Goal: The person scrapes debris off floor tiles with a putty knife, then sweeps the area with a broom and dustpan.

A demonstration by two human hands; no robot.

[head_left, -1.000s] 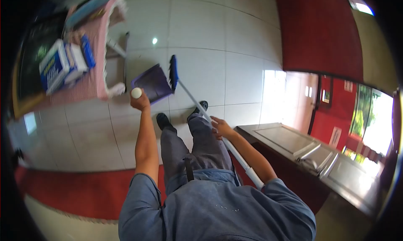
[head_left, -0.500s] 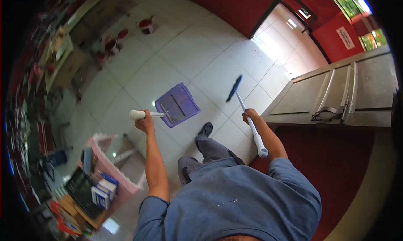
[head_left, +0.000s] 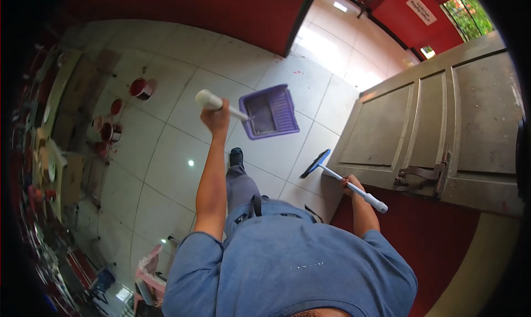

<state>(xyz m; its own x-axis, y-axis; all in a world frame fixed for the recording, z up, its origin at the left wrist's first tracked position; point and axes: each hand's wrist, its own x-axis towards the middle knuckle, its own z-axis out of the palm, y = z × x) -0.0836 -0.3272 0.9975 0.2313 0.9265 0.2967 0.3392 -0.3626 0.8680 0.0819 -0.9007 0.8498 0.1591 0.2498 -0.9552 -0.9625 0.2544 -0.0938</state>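
Observation:
My left hand [head_left: 215, 118] is wrapped round the pale handle of a purple dustpan [head_left: 287, 111], close to the handle's thick white end. The pan is out in front of me, over the light floor tiles, and its inside faces up at the camera. In my right hand [head_left: 350, 183] is the pale shaft of a broom [head_left: 317, 163], gripped partway along. Its blue head with dark bristles points forward and left, near the lower edge of the door. The white grip end of the shaft sticks out behind my hand.
A brown panelled door [head_left: 409, 129] with a metal latch stands open at my right. Red-stained buckets [head_left: 142, 88] are on the tiles at the left, beside cluttered shelving [head_left: 69, 173]. A red wall [head_left: 182, 7] borders the doorway ahead. Behind my left arm is a pink-draped table [head_left: 149, 267].
My view has turned and moved forward. The dustpan now appears farther up and right. The broom head has swung down, closer to the door. Both hands keep their hold.

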